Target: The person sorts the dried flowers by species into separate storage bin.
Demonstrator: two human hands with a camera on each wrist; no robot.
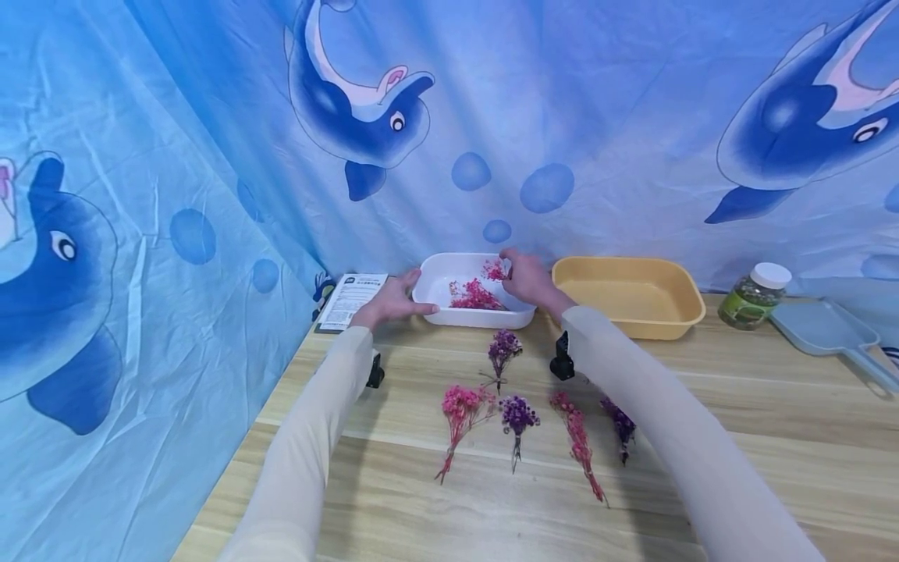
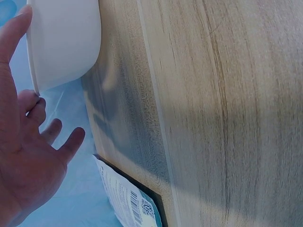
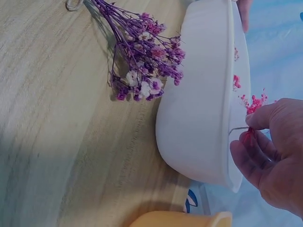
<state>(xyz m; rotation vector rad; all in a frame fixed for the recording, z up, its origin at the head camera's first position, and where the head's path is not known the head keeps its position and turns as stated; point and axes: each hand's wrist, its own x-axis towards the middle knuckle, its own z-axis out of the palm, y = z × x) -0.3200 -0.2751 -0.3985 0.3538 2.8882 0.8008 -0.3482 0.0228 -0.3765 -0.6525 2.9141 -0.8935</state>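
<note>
Pinching pink sprig with right hand, just right of pink bunch in white tub. Gripping tub's left end with left hand.

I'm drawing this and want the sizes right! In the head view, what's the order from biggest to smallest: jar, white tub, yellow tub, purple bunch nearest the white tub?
1. Yellow tub
2. White tub
3. Jar
4. Purple bunch, though nearer the camera than the jar
</note>
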